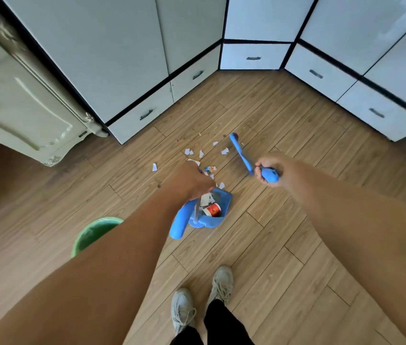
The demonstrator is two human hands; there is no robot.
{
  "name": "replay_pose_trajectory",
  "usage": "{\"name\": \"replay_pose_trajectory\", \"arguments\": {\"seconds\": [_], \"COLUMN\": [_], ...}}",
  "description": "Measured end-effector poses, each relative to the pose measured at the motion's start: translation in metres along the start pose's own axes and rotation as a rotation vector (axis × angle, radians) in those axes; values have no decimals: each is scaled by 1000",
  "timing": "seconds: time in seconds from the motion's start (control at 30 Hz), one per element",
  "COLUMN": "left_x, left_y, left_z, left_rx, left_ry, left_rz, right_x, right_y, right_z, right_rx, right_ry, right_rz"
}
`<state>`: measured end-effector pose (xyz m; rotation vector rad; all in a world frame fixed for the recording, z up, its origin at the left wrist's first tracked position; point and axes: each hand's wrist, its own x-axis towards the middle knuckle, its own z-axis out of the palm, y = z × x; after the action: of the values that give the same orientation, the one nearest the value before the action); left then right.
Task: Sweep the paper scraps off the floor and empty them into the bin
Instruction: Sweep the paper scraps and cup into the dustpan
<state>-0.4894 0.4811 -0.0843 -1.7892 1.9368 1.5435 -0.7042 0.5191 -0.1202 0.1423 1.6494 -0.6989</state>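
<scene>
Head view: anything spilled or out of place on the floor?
Yes. White paper scraps lie scattered on the wood floor beyond the blue dustpan, not yet swept in. The pan also holds a red-and-white cup, not just paper. The green bin stands upright, nothing spilled beside it.

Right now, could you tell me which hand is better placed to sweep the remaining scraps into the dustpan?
The right hand: it grips the broom, whose head sits beside the scraps. The left hand holds the dustpan handle.
</scene>
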Motion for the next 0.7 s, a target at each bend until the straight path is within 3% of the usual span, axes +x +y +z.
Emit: {"name": "replay_pose_trajectory", "arguments": {"seconds": [0.37,0.57,0.7], "left_x": [3,3,7], "left_y": [-5,-10,-8], "left_z": [6,7,14], "left_rx": [3,0,21], "left_ry": [20,43,45], "left_rz": [-6,2,-2], "right_x": [-18,4,15], "right_y": [-2,-14,13], "right_z": [-17,-12,4], "right_rx": [-153,-219,-512], "right_ry": [-36,53,142], "right_rz": [98,26,-113]}}
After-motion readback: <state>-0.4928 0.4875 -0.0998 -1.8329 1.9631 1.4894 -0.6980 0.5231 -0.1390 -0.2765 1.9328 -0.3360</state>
